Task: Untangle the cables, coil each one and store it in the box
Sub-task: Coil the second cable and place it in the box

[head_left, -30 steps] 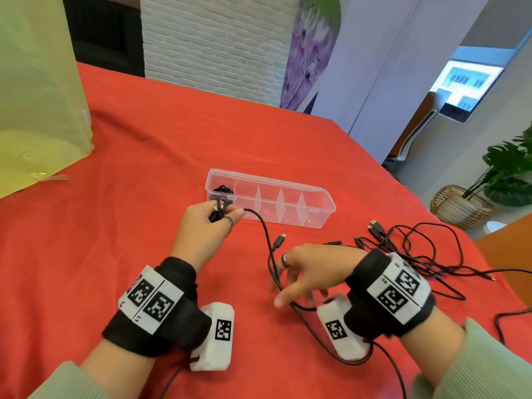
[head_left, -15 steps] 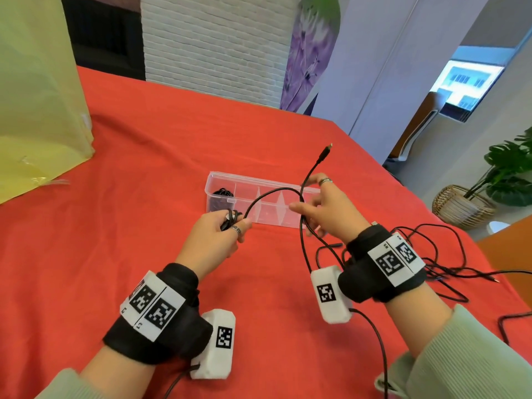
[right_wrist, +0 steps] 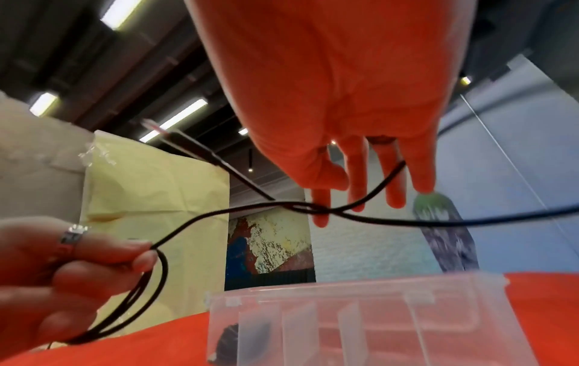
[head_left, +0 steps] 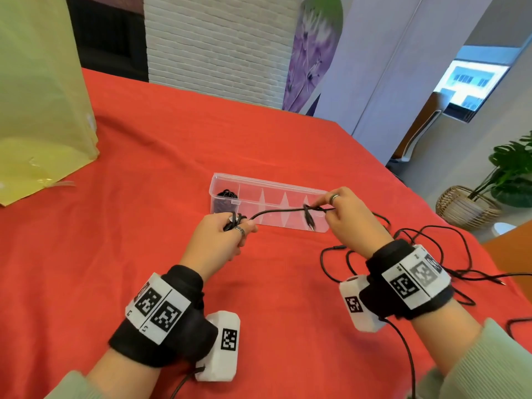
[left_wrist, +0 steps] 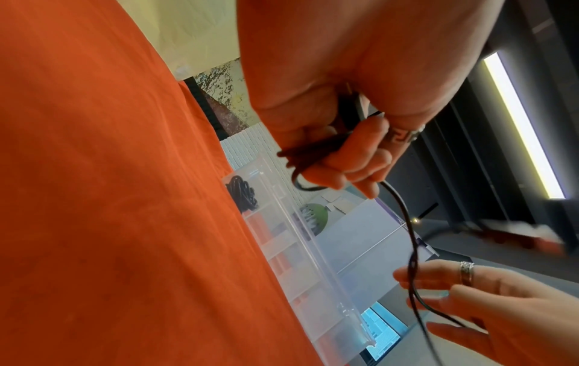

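The left hand (head_left: 214,240) grips a few loops of black cable (head_left: 276,212), stretched above the clear divided box (head_left: 270,187) to the right hand's (head_left: 349,223) pinching fingers. A coiled cable (head_left: 226,200) fills the box's leftmost compartment. Tangled cables (head_left: 426,249) sprawl near the red table's (head_left: 144,156) right edge, a yellow bag (head_left: 37,105) far left.

The worktop (head_left: 144,168) had a bright red cloth. The cable (head_left: 276,211) was black. The box (head_left: 269,187) was clear like glass, with a black coil (head_left: 227,197) in its left end part. A pale yellow bag (head_left: 37,105) stood at the left. The wrist bands (head_left: 184,318) were black with white tags in black square patterns. The sleeves (head_left: 489,370) were light green.
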